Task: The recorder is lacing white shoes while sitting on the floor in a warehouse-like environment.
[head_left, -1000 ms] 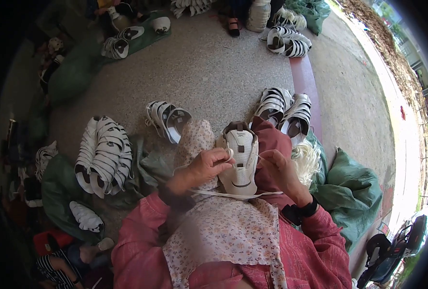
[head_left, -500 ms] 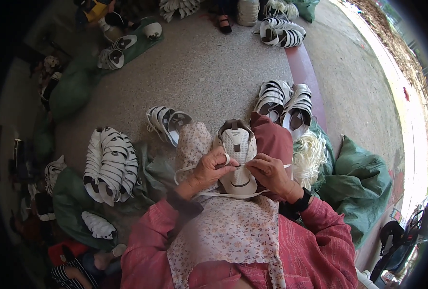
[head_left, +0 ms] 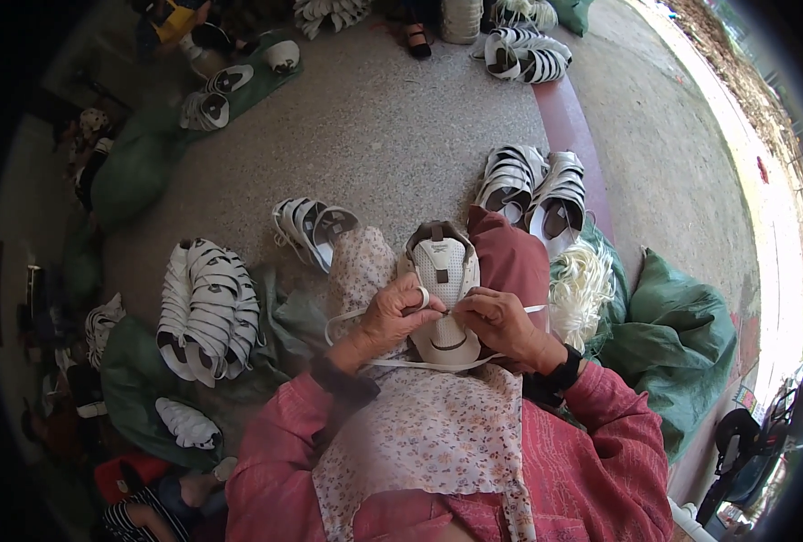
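A white and beige shoe upper point(head_left: 439, 256) with a brown lining lies between my knees, its toe toward me. My left hand point(head_left: 395, 314) is at the left edge of its lace opening, thumb and finger pinched together; a pale band goes round one of its fingers. Opposite it, my right hand point(head_left: 499, 322) pinches close to the upper's middle, fingertips almost meeting the left ones. A white shoelace point(head_left: 451, 366) loops across my lap below the toe, and its lengths run out beside both hands. The bit of lace between the fingertips is mostly hidden.
Nested stacks of white uppers stand at the left point(head_left: 207, 307), ahead point(head_left: 314, 230) and ahead right point(head_left: 557, 203). A bundle of white laces point(head_left: 580, 294) rests on a green sack point(head_left: 677, 348) at my right. Other people sit along the far left, and a parked vehicle point(head_left: 763, 443) shows at right.
Both hands stay pinched at the upper's opening, with the right fingers shifted slightly to the left. The view has tilted a little; the stacks stay in place.
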### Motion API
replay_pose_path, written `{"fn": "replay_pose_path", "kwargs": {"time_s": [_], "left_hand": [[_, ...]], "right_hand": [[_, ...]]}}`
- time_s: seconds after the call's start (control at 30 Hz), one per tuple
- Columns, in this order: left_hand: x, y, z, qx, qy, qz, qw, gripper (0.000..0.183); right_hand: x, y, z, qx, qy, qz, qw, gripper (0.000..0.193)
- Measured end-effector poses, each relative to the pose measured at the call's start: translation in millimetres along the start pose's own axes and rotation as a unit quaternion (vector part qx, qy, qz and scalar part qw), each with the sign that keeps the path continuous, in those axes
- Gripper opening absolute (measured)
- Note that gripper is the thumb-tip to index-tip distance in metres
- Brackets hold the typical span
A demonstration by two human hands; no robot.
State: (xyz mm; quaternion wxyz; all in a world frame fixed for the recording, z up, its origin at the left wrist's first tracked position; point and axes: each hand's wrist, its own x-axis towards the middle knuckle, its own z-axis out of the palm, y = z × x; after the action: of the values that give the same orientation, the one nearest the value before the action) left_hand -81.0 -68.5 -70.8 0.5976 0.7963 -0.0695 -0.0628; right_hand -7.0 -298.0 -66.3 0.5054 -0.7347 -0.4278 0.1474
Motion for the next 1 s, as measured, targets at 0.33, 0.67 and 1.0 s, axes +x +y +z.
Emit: {"fn": "replay_pose_path", "kwargs": {"time_s": [0.33,0.67,1.0], "left_hand": [[0,1,-1,0.000,0.014,-0.007,1.000,0.016],[-3,7,-6,-0.027,0.020,-0.053,0.998,0.022],[-3,-3,-5,0.037,0.029,0.034,0.998,0.015]], "right_hand": [[2,-2,3,-0.138,-0.017,-0.023,0.990,0.012],[5,-2,0,-0.133,-0.033,0.033,0.990,0.012],[18,-11,1,-0.179,-0.094,0.024,0.979,0.017]]}}
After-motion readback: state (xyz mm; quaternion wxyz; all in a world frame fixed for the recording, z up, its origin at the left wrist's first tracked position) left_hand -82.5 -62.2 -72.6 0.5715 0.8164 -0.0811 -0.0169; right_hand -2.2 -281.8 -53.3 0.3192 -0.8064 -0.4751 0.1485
